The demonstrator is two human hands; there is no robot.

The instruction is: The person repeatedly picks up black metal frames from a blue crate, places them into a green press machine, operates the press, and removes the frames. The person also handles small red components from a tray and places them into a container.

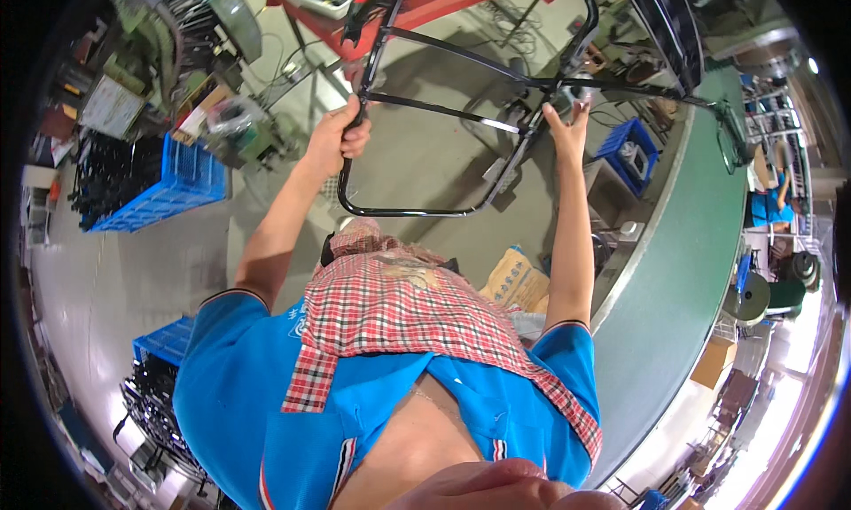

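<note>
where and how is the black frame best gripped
Likely by the side tubes of the frame, one hand from each outer side: they are slim, with open space between. The left hand curls round one; the right hand is at the other, contact unclear.

Left head-worn fisheye, looking steeply down, close

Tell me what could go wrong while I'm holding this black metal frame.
The black metal frame could twist or slip: your left hand grips it, but your right hand has spread fingers, its hold unclear. It might also bump the red table, which it overlaps in this view, though the gap is hard to judge.
</note>
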